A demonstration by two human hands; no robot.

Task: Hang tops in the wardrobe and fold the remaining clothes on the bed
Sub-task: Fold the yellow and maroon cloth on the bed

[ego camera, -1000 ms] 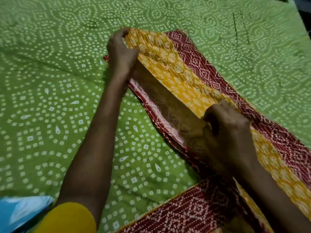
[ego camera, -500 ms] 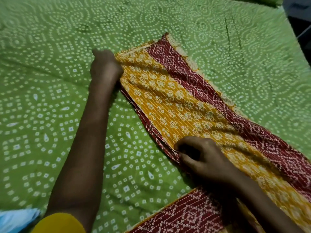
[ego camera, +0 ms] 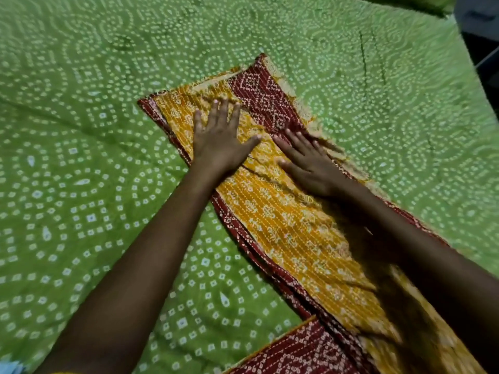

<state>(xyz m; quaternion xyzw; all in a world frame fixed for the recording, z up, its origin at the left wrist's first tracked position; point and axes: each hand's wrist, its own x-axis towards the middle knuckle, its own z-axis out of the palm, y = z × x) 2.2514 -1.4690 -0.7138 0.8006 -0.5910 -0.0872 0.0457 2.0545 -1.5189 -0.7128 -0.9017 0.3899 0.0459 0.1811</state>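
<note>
Both hands, left hand (ego camera: 221, 147) and right hand (ego camera: 310, 164), having released their pinch, are now pressing spread-flat on the folded yellow-and-maroon cloth (ego camera: 283, 225) lying on the green bed (ego camera: 81, 184), smoothing the finished fold.

We are in a home bedroom. The evidence: a green bedsheet (ego camera: 81, 198) with a white dotted print covers a wide, soft surface, its edge dropping off at the upper right, and a folded yellow-and-maroon cloth (ego camera: 283, 225) lies flat on it.
</note>
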